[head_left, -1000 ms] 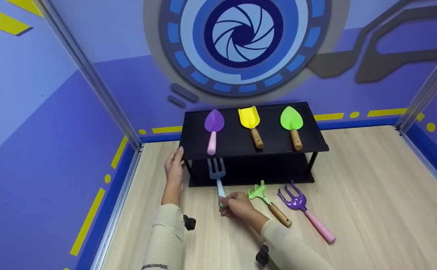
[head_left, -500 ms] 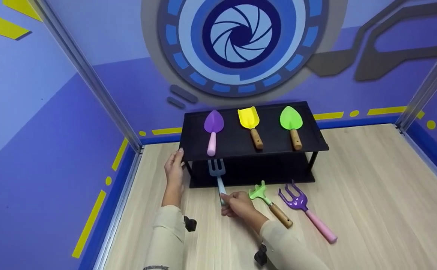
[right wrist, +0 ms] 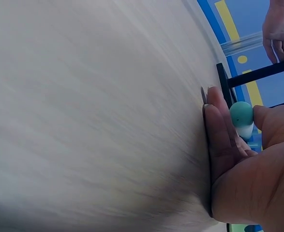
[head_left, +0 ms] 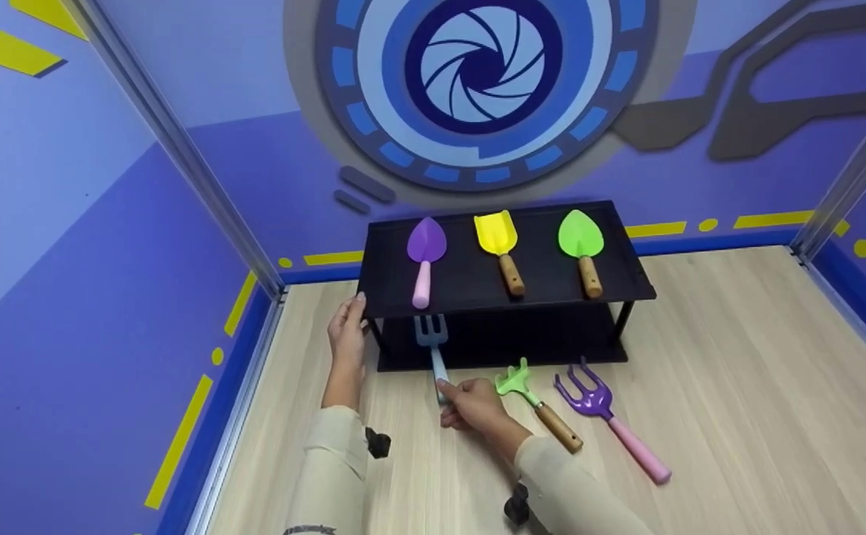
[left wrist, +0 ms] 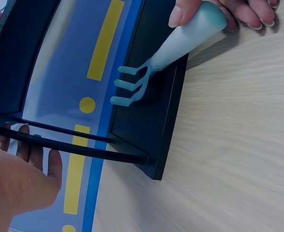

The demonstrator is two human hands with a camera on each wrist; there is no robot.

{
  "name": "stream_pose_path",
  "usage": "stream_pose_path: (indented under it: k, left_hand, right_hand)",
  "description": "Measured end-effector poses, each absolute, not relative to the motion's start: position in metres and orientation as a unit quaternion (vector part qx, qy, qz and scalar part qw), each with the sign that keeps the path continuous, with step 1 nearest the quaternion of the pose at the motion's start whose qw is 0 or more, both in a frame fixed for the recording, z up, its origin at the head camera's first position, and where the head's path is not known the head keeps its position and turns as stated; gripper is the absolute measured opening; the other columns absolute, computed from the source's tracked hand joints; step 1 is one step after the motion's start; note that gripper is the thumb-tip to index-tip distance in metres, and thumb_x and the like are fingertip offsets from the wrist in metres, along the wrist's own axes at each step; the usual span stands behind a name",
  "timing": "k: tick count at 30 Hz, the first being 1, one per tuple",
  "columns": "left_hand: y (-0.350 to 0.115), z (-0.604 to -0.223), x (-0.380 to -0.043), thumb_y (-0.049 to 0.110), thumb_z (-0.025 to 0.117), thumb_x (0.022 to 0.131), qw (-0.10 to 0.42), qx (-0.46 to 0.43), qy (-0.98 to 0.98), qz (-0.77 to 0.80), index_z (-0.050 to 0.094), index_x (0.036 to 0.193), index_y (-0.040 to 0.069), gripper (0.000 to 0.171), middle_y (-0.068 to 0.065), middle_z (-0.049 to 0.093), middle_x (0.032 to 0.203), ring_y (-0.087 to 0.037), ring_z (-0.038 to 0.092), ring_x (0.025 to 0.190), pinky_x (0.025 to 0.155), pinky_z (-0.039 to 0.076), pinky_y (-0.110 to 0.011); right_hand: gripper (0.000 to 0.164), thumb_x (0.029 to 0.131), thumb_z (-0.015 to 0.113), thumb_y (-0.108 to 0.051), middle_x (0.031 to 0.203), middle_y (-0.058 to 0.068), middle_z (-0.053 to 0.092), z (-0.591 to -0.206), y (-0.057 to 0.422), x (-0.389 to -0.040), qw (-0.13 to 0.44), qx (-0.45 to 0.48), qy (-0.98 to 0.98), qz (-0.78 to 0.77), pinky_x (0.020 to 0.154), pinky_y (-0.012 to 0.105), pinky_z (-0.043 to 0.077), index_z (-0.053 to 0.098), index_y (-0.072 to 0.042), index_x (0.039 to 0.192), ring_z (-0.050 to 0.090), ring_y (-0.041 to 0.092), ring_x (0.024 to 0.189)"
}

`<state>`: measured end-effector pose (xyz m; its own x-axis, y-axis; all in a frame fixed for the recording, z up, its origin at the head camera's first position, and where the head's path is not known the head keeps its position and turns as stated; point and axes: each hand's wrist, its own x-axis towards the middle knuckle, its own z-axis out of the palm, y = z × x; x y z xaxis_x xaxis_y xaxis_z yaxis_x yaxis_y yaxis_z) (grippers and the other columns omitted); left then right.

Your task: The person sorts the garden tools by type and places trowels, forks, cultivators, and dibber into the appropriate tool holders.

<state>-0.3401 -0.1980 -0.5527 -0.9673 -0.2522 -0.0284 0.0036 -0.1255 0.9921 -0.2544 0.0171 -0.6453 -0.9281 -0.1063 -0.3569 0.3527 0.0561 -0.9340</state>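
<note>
1. Blue fork (head_left: 436,356): at the shelf's (head_left: 392,279) seven o'clock, tines (left wrist: 125,101) over the lower tier (head_left: 522,342).
2. My right hand (head_left: 477,406) pinches its handle (head_left: 440,374); I'd guide it straight, tines clear of the eight o'clock post (head_left: 375,336).
3. My left hand (head_left: 346,333) touches the shelf's nine o'clock end; gripping or not, I can't tell.

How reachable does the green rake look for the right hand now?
Probably yes: the green rake lies beside the right hand, its wooden handle uncovered, but the hand likely must release the blue fork first.
</note>
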Motion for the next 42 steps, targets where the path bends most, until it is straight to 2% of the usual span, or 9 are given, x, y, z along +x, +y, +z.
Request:
stream_pose_path:
  k: [9, 18, 23, 27, 35, 42]
  left_hand:
    - [-0.1985, -0.5522, -0.3390, 0.041, 0.059, 0.110, 0.089, 0.088, -0.656, -0.744, 0.069, 0.116, 0.013, 0.031, 0.001, 0.067, 0.121, -0.024, 0.056, 0.131, 0.122, 0.044, -0.054]
    - [-0.1972, -0.5520, -0.3376, 0.040, 0.057, 0.110, 0.081, 0.085, -0.662, -0.740, 0.068, 0.124, 0.009, 0.035, -0.014, 0.057, 0.151, -0.031, 0.051, 0.145, 0.126, 0.040, -0.054]
    - [-0.1981, -0.5517, -0.3387, 0.039, 0.058, 0.110, 0.083, 0.089, -0.661, -0.740, 0.069, 0.127, 0.011, 0.034, -0.006, 0.064, 0.140, -0.026, 0.056, 0.134, 0.124, 0.042, -0.055]
    - [-0.1987, -0.5513, -0.3371, 0.043, 0.058, 0.110, 0.081, 0.091, -0.667, -0.735, 0.069, 0.127, 0.012, 0.037, 0.001, 0.066, 0.127, -0.024, 0.057, 0.128, 0.123, 0.043, -0.055]
    - [-0.1989, -0.5501, -0.3376, 0.045, 0.057, 0.110, 0.075, 0.093, -0.662, -0.740, 0.067, 0.135, 0.011, 0.044, -0.003, 0.066, 0.134, -0.026, 0.056, 0.134, 0.125, 0.041, -0.054]
    - [-0.1991, -0.5526, -0.3373, 0.045, 0.057, 0.110, 0.078, 0.091, -0.664, -0.738, 0.068, 0.130, 0.011, 0.041, 0.000, 0.067, 0.127, -0.025, 0.057, 0.131, 0.123, 0.043, -0.053]
  right_hand:
    - [0.044, 0.104, 0.069, -0.040, 0.073, 0.011, 0.078, -0.6451, 0.0173, -0.2532, 0.163, 0.072, 0.715, -0.677, 0.057, 0.025, 0.061, 0.068, 0.003, 0.098, 0.074, 0.012, 0.061]
    - [0.033, 0.092, 0.084, -0.029, 0.074, 0.010, 0.078, -0.6465, 0.0196, -0.2536, 0.175, 0.070, 0.701, -0.688, 0.058, 0.026, 0.060, 0.065, -0.002, 0.092, 0.074, 0.014, 0.063]
    - [0.028, 0.094, 0.082, -0.020, 0.079, 0.013, 0.078, -0.6481, 0.0183, -0.2534, 0.173, 0.059, 0.688, -0.702, 0.059, 0.027, 0.061, 0.064, 0.001, 0.096, 0.074, 0.015, 0.065]
    - [0.028, 0.096, 0.079, -0.020, 0.080, 0.014, 0.077, -0.6473, 0.0185, -0.2527, 0.173, 0.053, 0.689, -0.702, 0.059, 0.028, 0.061, 0.064, 0.003, 0.098, 0.074, 0.015, 0.065]
    - [0.028, 0.099, 0.077, -0.021, 0.080, 0.013, 0.077, -0.6434, 0.0200, -0.2530, 0.172, 0.055, 0.688, -0.703, 0.058, 0.026, 0.060, 0.064, 0.003, 0.099, 0.074, 0.014, 0.065]
    - [0.027, 0.100, 0.076, -0.019, 0.078, 0.010, 0.073, -0.6453, 0.0188, -0.2513, 0.167, 0.047, 0.679, -0.713, 0.056, 0.025, 0.059, 0.062, 0.003, 0.099, 0.072, 0.013, 0.062]
